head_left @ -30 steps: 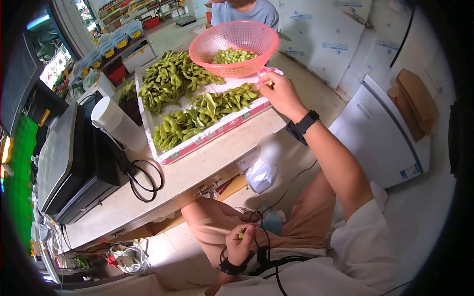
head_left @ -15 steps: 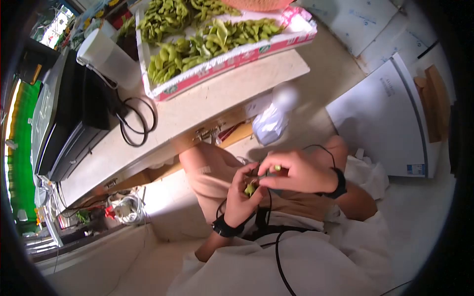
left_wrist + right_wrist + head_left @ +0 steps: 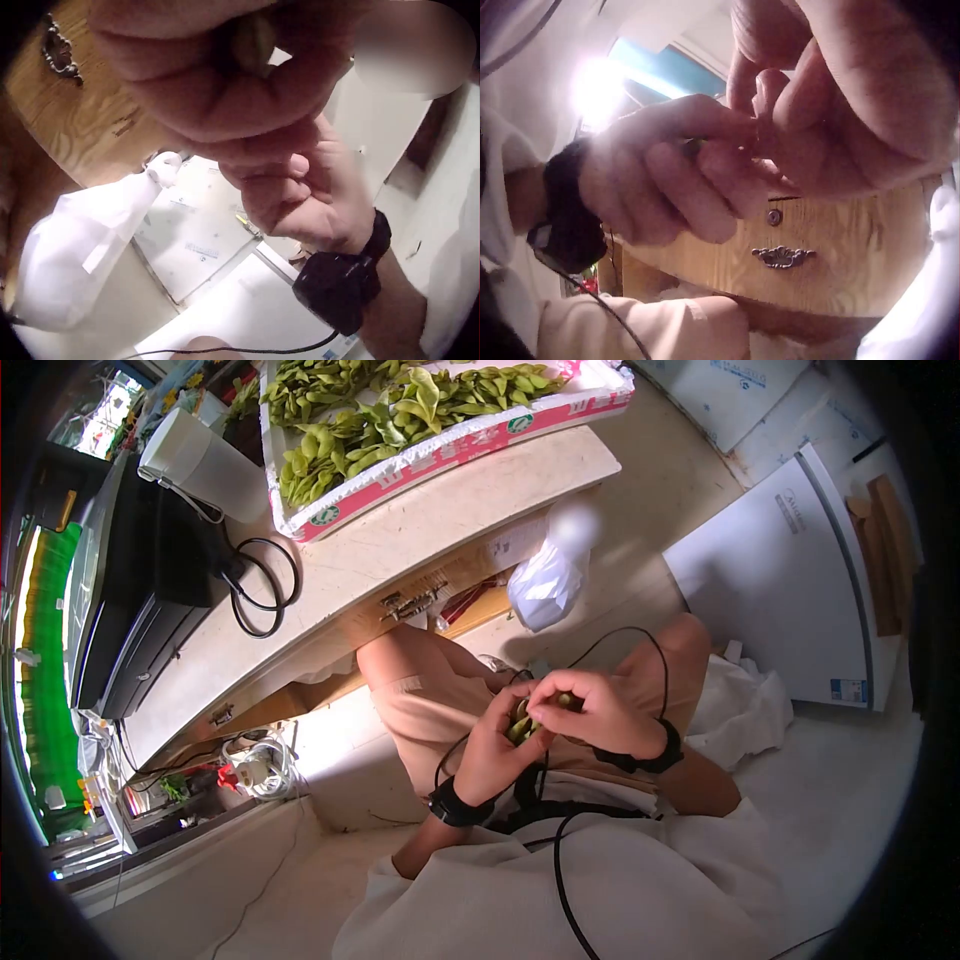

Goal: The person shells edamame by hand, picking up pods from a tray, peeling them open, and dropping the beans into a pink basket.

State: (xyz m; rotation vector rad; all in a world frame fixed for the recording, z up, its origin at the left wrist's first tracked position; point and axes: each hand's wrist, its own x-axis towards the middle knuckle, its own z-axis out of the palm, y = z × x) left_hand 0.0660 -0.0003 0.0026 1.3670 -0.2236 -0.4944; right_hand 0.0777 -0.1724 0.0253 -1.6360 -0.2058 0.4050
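Note:
Above the lap, my left hand (image 3: 490,758) curls its fingers round green edamame pods (image 3: 520,730). My right hand (image 3: 612,722) meets it at the fingertips, its fingers curled, and a bit of green pod shows inside them. From the left wrist, one pod (image 3: 256,43) appears in the dark hollow of the near fingers. The right wrist view has both hands' fingertips meeting, with a speck of green between the left fingers. On the table stands a white foam tray (image 3: 440,463) with pink print, heaped with edamame pods (image 3: 400,415) and some leaves.
A lidded plastic jug (image 3: 205,465) and a black machine (image 3: 150,600) with a looped cable (image 3: 262,595) stand on the table (image 3: 400,550). A knotted white bag (image 3: 545,590) hangs by its edge. On the right is a white fridge (image 3: 775,580). Cords run across the lap.
The right hand has come back from the tray to the left hand over the lap, and their fingertips now meet. The head view has tilted down, so the pink colander is out of sight.

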